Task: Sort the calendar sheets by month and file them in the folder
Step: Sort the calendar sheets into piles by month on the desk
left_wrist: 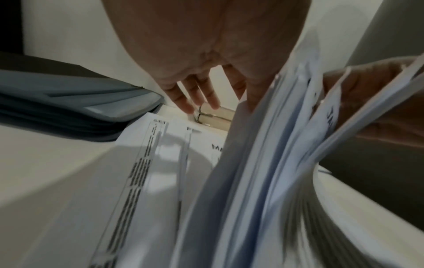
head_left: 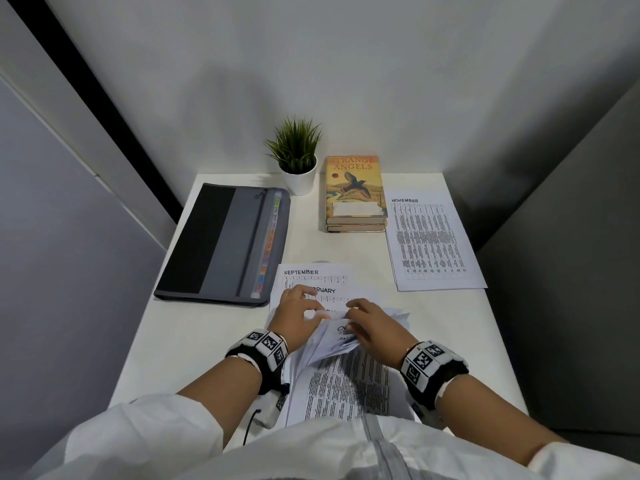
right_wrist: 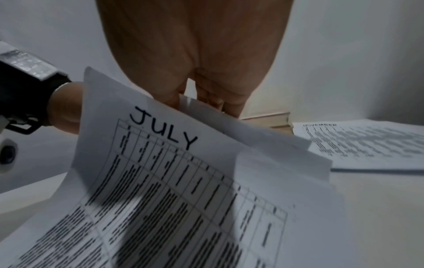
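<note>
Sheets (head_left: 341, 379) lie in a fanned pile at the near middle of the white table (head_left: 194, 344), their far ends lifted and splayed between both hands. Left hand (head_left: 298, 315) sits on the pile's left side; in the left wrist view its fingers (left_wrist: 195, 94) stretch nearly straight above the flat sheets while its thumb side presses against the raised edges, so whether it pinches any of them cannot be told. Right hand (head_left: 372, 327) curls its fingers over the lifted ends, holding them up; the right wrist view shows the July sheet (right_wrist: 183, 181) bent upward under that hand. Flat sheets headed September (head_left: 311, 276) and February (head_left: 329, 293) stick out beyond the fingers. November sheet (head_left: 431, 240) lies apart at the right of the table. Folder (head_left: 225, 244), grey and black with coloured tabs along its right edge, lies closed at the left, just beside the pile. Behind stand a potted plant (head_left: 298, 157) and two stacked books (head_left: 355, 192).
</note>
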